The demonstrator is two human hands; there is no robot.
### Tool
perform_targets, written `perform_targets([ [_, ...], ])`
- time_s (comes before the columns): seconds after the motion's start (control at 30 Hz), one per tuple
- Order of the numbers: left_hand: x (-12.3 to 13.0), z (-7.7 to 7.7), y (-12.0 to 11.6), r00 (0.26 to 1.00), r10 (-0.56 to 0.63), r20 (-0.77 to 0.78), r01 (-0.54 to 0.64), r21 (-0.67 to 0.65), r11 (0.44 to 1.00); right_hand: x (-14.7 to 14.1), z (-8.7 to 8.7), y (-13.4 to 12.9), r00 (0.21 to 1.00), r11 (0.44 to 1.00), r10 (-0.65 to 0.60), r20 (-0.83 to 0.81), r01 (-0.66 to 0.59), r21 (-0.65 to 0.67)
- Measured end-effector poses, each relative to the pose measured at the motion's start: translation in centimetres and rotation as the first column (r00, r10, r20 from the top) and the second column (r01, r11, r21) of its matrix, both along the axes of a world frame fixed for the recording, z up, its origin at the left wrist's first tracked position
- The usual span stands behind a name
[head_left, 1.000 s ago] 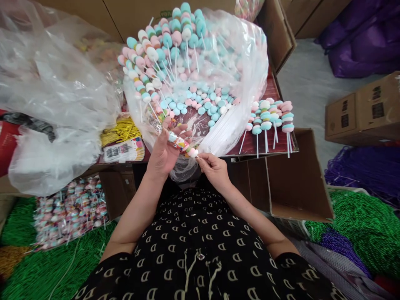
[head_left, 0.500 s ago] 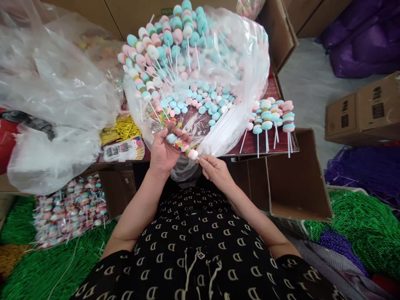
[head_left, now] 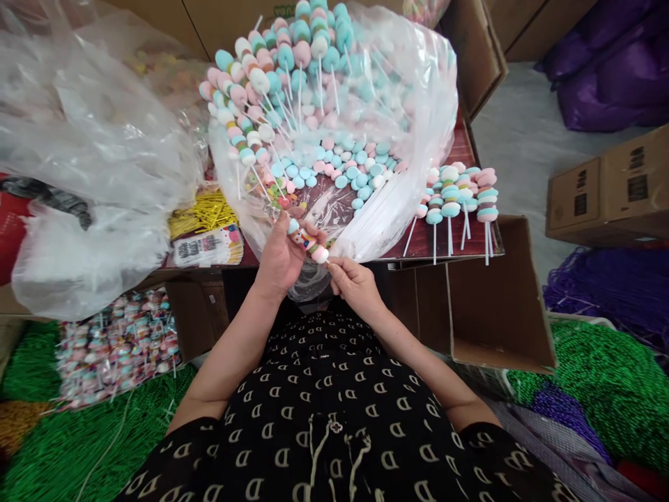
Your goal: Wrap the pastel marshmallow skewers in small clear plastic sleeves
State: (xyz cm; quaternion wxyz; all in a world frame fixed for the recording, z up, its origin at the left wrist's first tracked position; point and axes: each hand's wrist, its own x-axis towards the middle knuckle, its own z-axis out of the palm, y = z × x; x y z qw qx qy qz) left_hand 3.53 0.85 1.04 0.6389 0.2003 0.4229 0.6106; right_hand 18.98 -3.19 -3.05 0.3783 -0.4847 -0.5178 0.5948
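The marshmallow skewer (head_left: 306, 243) has steepened between left hand (head_left: 282, 263) and right hand (head_left: 355, 284).

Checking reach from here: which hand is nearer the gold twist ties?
Left hand, to the right of the gold twist ties, holding the marshmallow skewer. The right hand is farther, beyond it, pinching the skewer's pink end.

Bright, even, diffuse light; soft shadows; mild glare along plastic bag (head_left: 418, 90) just above fingers (head_left: 337, 268); dark shade just below fingers; fisheye bowing toward frame edges, well apart from fingers; sharp focus throughout.
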Motion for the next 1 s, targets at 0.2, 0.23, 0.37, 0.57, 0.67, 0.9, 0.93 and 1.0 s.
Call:
perform_targets([
  [0.2, 1.2, -0.7, -1.0, 0.997, -0.080, -0.011, 0.080, 0.003, 0.997, -0.8, 0.2, 0.0, 1.000, 1.000, 0.014, 0.027, -0.015, 0.025],
  [0.23, 1.3, -0.7, -1.1, 0.995, -0.097, -0.019, 0.097, -0.001, 0.995, -0.8, 0.4, 0.2, 0.999, 0.998, 0.023, 0.043, -0.025, 0.059],
  [0.37, 1.4, -0.7, -1.1, 0.997, -0.083, -0.004, 0.083, -0.014, 0.996, 0.1, 1.6, 0.9, 0.985, 0.950, 0.043, 0.167, -0.092, 0.298],
  [0.57, 0.8, -0.3, -1.0, 0.972, -0.196, 0.132, 0.202, -0.032, 0.979, 0.7, 2.7, 3.3, 0.945, 0.860, -0.226, 0.236, 0.080, 0.505],
  [0.67, 1.1, -0.2, -1.2, 0.958, -0.242, 0.155, 0.252, -0.050, 0.966, -0.2, 2.3, 4.1, 0.958, 0.879, -0.197, 0.209, 0.079, 0.470],
  [0.9, 1.6, -0.7, -1.5, 0.951, -0.284, 0.124, 0.294, -0.081, 0.952, -1.0, 2.0, 3.7, 0.972, 0.949, -0.172, 0.158, 0.121, 0.292],
  [0.93, 1.6, -0.9, -1.5, 0.950, -0.289, 0.117, 0.299, -0.072, 0.952, -1.0, 2.0, 3.7, 0.975, 0.954, -0.164, 0.153, 0.117, 0.277],
  [1.0, 1.6, -1.2, -1.5, 0.949, -0.300, 0.093, 0.306, -0.061, 0.950, -1.0, 2.2, 3.7, 0.977, 0.961, -0.149, 0.151, 0.108, 0.253],
])
